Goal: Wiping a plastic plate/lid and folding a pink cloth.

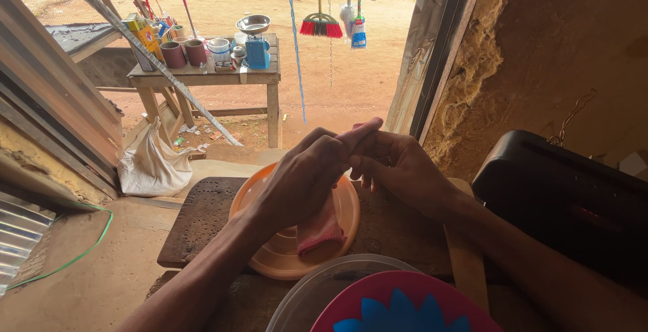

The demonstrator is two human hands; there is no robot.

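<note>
A: Both hands are up over the orange plate (253, 200), which sits on a dark wooden board (199, 224). What's the left hand (304, 177) got?

B: A pink strip (322, 227), soft-looking. The fingers are curled shut around its upper end, and the tip of it pokes out past the knuckles toward the doorway. The lower end hangs down and lies on the plate.

A: And the right hand (398, 167)?

B: Pressed right against the left, fingers bent in together at the top of the strip. They touch it near the tip; whether they actually pinch it, I cannot tell, the left hand covers that spot.

A: Closer to the camera?

B: A clear plastic lid (304, 291) at the bottom edge, and over it a pink plate with a blue flower shape (398, 308). A black box (567, 197) stands to the right, beside a rough mud wall (540, 48).

A: Out beyond the doorway?

B: Sunlit red dirt and a wooden table (209, 75) crowded with cups, small boxes and a blue scale with a metal bowl (255, 38). A red broom head (321, 27) hangs from above, near a blue cord (295, 48). A white sack (152, 167) slumps at the foot of the table.
</note>
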